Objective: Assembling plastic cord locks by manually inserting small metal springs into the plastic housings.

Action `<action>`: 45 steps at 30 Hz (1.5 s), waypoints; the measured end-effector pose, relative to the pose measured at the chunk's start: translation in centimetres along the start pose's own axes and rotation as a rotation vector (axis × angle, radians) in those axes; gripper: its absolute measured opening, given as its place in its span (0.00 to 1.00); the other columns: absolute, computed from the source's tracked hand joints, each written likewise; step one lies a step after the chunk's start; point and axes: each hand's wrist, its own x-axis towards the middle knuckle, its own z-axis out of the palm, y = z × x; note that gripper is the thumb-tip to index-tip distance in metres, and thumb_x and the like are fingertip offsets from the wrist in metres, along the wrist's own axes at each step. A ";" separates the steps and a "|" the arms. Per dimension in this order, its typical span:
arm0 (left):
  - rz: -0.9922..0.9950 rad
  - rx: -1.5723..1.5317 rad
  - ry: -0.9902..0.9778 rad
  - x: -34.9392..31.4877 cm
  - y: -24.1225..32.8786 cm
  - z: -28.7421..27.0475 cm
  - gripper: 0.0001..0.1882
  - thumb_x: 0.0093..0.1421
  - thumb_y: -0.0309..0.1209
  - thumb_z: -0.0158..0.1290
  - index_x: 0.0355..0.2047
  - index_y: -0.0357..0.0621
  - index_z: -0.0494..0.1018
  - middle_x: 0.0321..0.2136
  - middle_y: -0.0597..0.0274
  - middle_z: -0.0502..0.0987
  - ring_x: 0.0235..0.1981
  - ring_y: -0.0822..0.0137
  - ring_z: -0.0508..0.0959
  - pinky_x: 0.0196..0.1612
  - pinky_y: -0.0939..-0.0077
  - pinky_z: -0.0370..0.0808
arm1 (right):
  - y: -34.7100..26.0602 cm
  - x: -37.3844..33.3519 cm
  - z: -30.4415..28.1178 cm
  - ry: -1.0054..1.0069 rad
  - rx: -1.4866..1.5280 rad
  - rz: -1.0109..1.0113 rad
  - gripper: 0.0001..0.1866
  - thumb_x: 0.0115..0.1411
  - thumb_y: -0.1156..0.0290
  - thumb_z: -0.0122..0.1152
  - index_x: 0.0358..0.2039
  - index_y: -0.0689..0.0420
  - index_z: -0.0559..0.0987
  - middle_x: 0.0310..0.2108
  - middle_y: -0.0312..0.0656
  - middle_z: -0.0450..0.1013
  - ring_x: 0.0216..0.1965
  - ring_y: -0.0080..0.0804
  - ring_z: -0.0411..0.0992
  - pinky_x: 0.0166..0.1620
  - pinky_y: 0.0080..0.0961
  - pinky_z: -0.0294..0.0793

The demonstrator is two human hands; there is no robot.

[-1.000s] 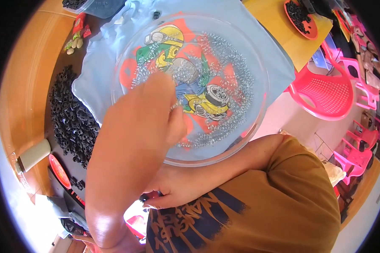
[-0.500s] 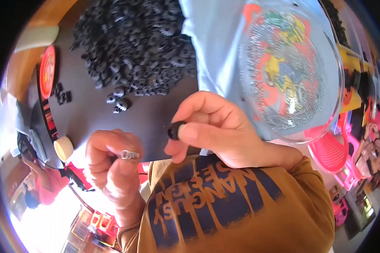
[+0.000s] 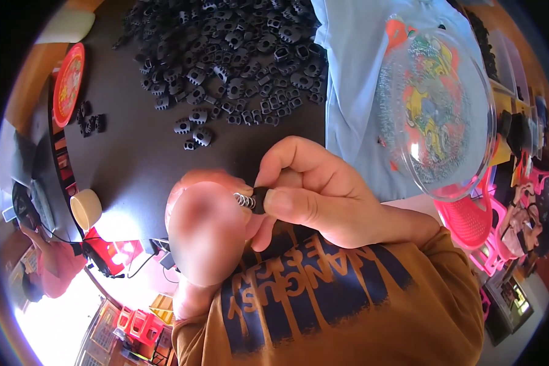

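Observation:
My right hand (image 3: 326, 198) pinches a small black plastic piece (image 3: 260, 199), apparently half of a claw clip, between thumb and fingertips. Against its left side sits a small silver coil spring (image 3: 244, 200), gripped by my left hand (image 3: 204, 226), which is partly blurred. Both hands meet just above my shirt front at the table's near edge. A large heap of black claw clip pieces (image 3: 235, 73) spreads over the dark table (image 3: 134, 165) beyond my hands. A few loose pieces (image 3: 198, 131) lie on its near side.
Right of the heap, a clear round dish (image 3: 491, 131) with many small shiny bits stands on a light blue cloth (image 3: 354, 91). A red plate (image 3: 69, 85) and a cream cup (image 3: 86, 208) are at left. Pink chairs (image 3: 470, 219) stand right; another person (image 3: 58, 262) is at far left.
My left hand has moved right, bringing the spring against the black piece in my right hand. The view has shifted, so the heap and dish appear further right.

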 end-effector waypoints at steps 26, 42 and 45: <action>0.472 0.915 -0.178 0.3 0.0 -2.6 0.10 0.58 0.26 0.55 0.40 0.38 0.71 0.22 0.62 0.72 0.22 0.72 0.70 0.25 0.80 0.66 | -0.1 -0.1 -0.8 0.016 -0.074 -0.062 0.13 0.68 0.72 0.44 0.51 0.63 0.63 0.39 0.45 0.72 0.40 0.26 0.74 0.45 0.22 0.73; 0.561 1.216 -0.132 0.2 1.3 -0.4 0.17 0.43 0.17 0.61 0.36 0.37 0.76 0.21 0.63 0.72 0.17 0.72 0.68 0.19 0.79 0.66 | -0.4 -0.3 0.2 0.124 -0.881 -0.364 0.11 0.64 0.71 0.53 0.45 0.61 0.69 0.30 0.42 0.73 0.28 0.33 0.75 0.30 0.22 0.71; 0.588 1.113 -0.124 -0.1 1.1 -1.0 0.15 0.43 0.16 0.60 0.34 0.36 0.75 0.20 0.63 0.71 0.16 0.74 0.66 0.18 0.78 0.62 | -0.3 -0.1 0.6 0.075 -1.030 -0.420 0.13 0.62 0.74 0.56 0.46 0.61 0.70 0.30 0.45 0.73 0.29 0.41 0.74 0.31 0.25 0.71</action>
